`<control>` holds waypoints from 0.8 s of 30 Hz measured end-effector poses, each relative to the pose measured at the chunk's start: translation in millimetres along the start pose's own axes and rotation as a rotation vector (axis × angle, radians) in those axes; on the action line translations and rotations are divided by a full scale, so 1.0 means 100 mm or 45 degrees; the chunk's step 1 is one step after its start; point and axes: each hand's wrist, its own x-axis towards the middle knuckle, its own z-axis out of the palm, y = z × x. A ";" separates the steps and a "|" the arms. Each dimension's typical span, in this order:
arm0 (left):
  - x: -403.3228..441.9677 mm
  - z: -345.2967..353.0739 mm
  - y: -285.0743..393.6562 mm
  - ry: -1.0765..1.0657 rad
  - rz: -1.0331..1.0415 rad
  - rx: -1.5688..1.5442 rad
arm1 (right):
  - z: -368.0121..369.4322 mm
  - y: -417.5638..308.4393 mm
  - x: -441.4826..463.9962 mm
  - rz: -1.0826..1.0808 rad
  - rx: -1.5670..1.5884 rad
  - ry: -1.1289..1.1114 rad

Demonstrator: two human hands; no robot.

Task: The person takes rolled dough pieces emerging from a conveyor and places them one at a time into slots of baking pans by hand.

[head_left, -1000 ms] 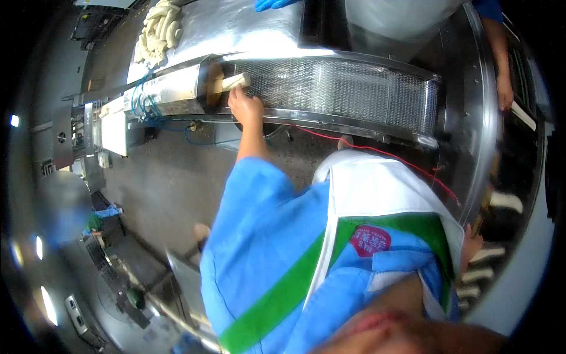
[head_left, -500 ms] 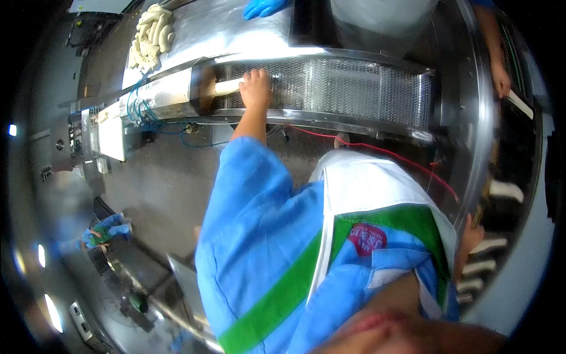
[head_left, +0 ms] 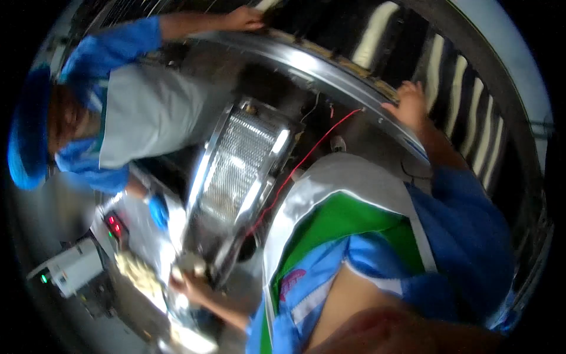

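Note:
My left hand (head_left: 191, 286) is low at the left, blurred, with its fingers round a pale dough piece (head_left: 178, 272) at the lower end of the mesh conveyor (head_left: 236, 168). My right hand (head_left: 411, 106) rests on the near edge of the dark grooved tray (head_left: 407, 59), thumb and fingers apart, with nothing seen in it. Long white dough strips (head_left: 434, 71) lie in the tray's grooves beside this hand.
A co-worker in a blue cap and grey apron (head_left: 150, 112) stands across the conveyor, one hand (head_left: 244, 19) at the tray, one blue-gloved hand (head_left: 158, 211) over the metal table. Heaped dough pieces (head_left: 138, 272) lie at lower left. A red cord (head_left: 312, 152) crosses beside the conveyor.
The view has swung toward the tray, bringing the co-worker and more dough strips into sight. My left hand now appears lower in the picture; my right hand shows more fully on the tray edge.

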 end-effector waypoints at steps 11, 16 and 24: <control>-0.07 1.71 2.73 -0.974 0.575 -1.764 | -0.16 0.17 0.03 -0.089 0.284 0.110; -0.72 3.20 3.60 -0.663 0.680 -1.309 | -0.09 0.30 0.02 -0.156 0.314 0.050; -1.61 4.74 3.21 -1.229 0.917 -0.396 | 0.34 0.52 0.10 -0.291 0.435 0.100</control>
